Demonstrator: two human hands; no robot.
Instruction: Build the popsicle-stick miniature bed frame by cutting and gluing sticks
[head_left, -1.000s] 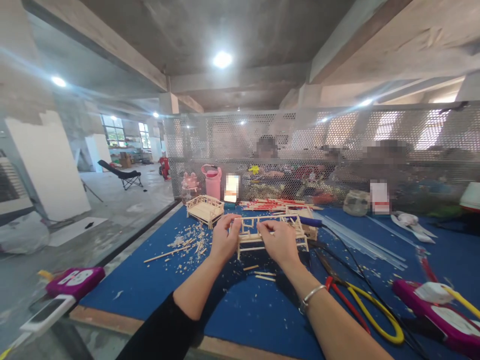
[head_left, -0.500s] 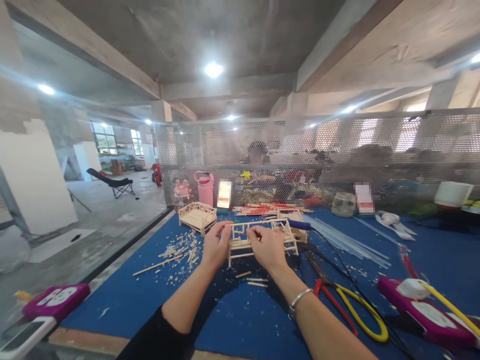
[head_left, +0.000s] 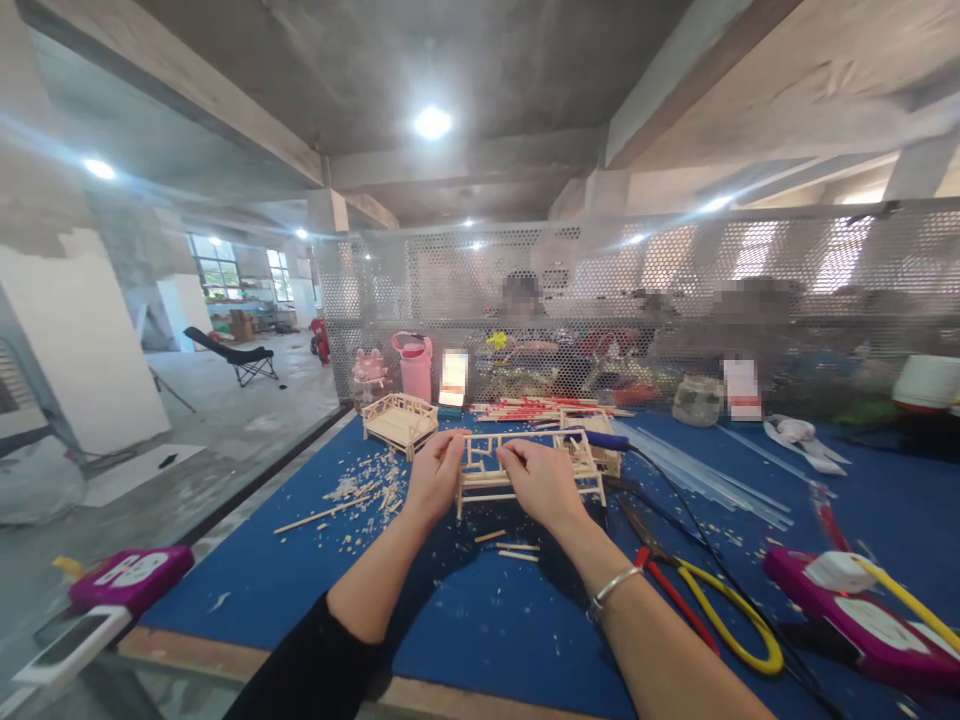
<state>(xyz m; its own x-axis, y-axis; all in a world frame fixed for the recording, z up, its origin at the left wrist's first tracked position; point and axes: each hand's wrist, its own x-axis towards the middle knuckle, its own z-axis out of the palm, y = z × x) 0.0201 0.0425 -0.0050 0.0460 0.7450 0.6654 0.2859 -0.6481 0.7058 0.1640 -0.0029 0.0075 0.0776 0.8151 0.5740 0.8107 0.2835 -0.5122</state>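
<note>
A miniature bench-like frame (head_left: 484,492) made of thin pale wooden sticks stands on the blue table, between my hands. My left hand (head_left: 437,474) is closed on its left end, thumb and fingers pressed together at the corner post. Over the middle of the frame, my right hand (head_left: 541,482) is pinched at the back lattice. Its fingertips hide whatever is between them. Behind the frame's right end lies a tool with a blue handle (head_left: 606,440) and a black cord. A finished-looking miniature stick bed (head_left: 401,424) sits at the back left.
Pliers with red and yellow handles (head_left: 731,615) lie at the right, near a purple power strip (head_left: 847,610). Clear glue sticks (head_left: 712,470) and red-tipped sticks (head_left: 540,410) lie further back. Wood scraps (head_left: 367,495) litter the left. A perforated screen (head_left: 450,290) closes the far edge.
The whole view has shifted slightly right and up. Both hands stay at the stick frame, and the right hand has flattened a little over it.
</note>
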